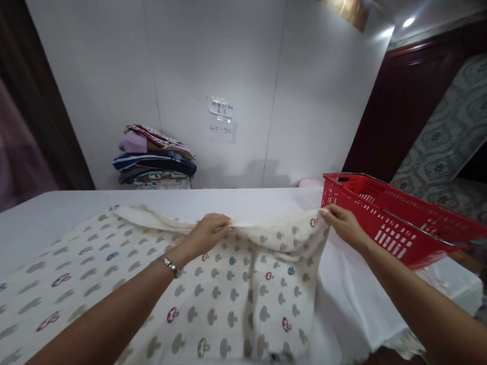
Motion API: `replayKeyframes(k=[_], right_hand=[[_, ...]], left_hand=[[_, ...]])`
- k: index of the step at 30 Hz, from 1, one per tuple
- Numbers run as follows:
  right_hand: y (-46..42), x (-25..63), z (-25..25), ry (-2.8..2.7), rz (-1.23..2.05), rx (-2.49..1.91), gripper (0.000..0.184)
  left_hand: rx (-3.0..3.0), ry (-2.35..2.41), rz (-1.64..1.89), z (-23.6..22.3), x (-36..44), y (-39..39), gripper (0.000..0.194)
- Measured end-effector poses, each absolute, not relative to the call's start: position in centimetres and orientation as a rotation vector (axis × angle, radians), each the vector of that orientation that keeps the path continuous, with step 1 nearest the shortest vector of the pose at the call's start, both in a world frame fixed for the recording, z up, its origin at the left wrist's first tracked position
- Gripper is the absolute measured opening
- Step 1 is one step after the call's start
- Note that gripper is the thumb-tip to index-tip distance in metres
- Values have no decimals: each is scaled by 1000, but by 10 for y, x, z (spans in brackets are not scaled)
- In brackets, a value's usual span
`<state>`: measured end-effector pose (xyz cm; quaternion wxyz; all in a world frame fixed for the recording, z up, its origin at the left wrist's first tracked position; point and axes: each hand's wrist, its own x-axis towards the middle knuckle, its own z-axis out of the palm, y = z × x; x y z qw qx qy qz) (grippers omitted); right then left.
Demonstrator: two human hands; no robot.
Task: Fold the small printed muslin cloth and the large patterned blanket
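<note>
A cream cloth (230, 294) printed with small grey, red and blue mushrooms lies spread over a table with a white cover (29, 219). My left hand (208, 232), a bracelet on its wrist, pinches the cloth's far edge near the middle. My right hand (343, 224) pinches the same edge at its right corner, close to a red plastic basket (396, 222). The edge is stretched between both hands and lifted slightly off the table.
A stack of folded clothes (154, 155) sits at the back of the table against a white wall panel with paper notes (221, 120). The red basket stands at the table's right end. A patterned floor shows beyond at right.
</note>
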<state>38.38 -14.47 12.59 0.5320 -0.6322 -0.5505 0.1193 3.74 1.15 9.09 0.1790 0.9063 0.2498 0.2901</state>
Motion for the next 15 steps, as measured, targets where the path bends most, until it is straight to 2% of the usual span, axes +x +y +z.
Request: replayKeyframes(k=[8,15], right_hand=[[-131,382,141,-1289,361,-1436,36],[-134,387,125,-1227,466,-1419,36]], left_hand=[[2415,1029,893,110,29,13,32],[2345,963,875,100,27,11,26]])
